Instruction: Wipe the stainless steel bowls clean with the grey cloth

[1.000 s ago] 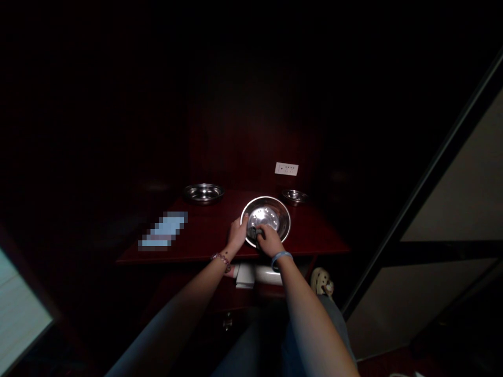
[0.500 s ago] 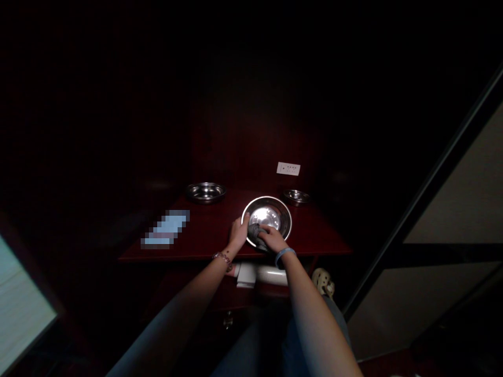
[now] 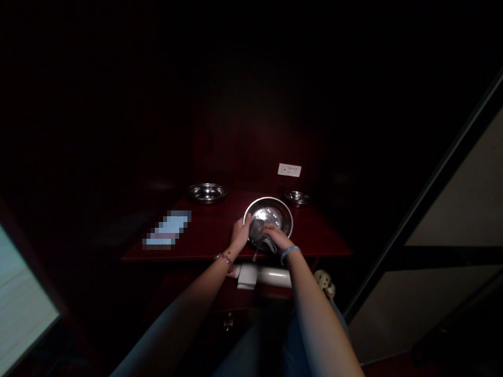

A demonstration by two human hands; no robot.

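A shiny steel bowl [image 3: 271, 209] is tilted toward me over the front part of a dark red wooden desktop [image 3: 212, 230]. My left hand [image 3: 240, 233] grips its left rim, thumb on the inner side and fingers behind. In my right hand [image 3: 277, 236] is a bunched grey cloth [image 3: 257, 233], pressed against the near inner wall of the bowl. Part of the cloth hangs over the near rim. The fingertips of my right hand are partly sunk in the cloth.
Two more steel bowls stand at the back, a wider one [image 3: 207, 192] left and a smaller one [image 3: 297, 198] right. A wall socket [image 3: 290, 169] is behind. A blurred-out flat item [image 3: 168, 229] lies left. Below the desktop are a white roll [image 3: 274, 276] and a beige clog [image 3: 324, 283].
My right hand has shifted slightly down and right with the cloth, which now bunches larger along the near wall. My left hand keeps its hold on the rim.
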